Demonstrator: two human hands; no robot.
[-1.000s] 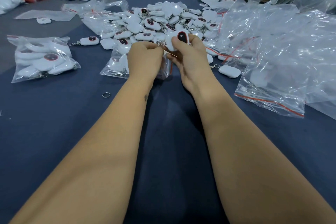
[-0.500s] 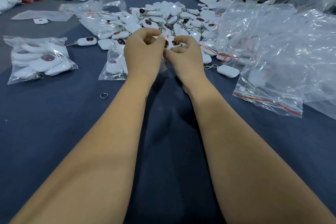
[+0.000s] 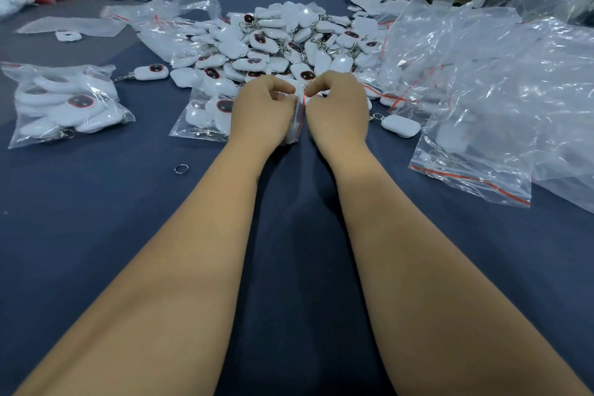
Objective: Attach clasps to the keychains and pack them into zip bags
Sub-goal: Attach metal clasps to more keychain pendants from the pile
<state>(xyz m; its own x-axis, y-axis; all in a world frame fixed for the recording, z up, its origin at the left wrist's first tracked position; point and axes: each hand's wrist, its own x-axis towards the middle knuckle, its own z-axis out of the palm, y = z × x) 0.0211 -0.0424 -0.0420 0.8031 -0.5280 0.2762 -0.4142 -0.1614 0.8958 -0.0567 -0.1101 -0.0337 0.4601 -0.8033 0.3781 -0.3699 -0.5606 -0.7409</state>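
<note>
Your left hand [image 3: 262, 112] and right hand [image 3: 337, 109] both pinch one zip bag [image 3: 297, 119] (red-striped) between them. The keychain pile [image 3: 283, 42] lies just beyond on the bench [image 3: 96, 202].

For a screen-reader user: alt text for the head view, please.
Both hands, left hand and right hand, pinch a zip bag on a blue table, before a pile of white keychains.

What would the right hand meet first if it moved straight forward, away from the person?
Probably the pile of white keychains, which lies just beyond the right hand. The hand grips the zip bag; depth is unclear.
</note>
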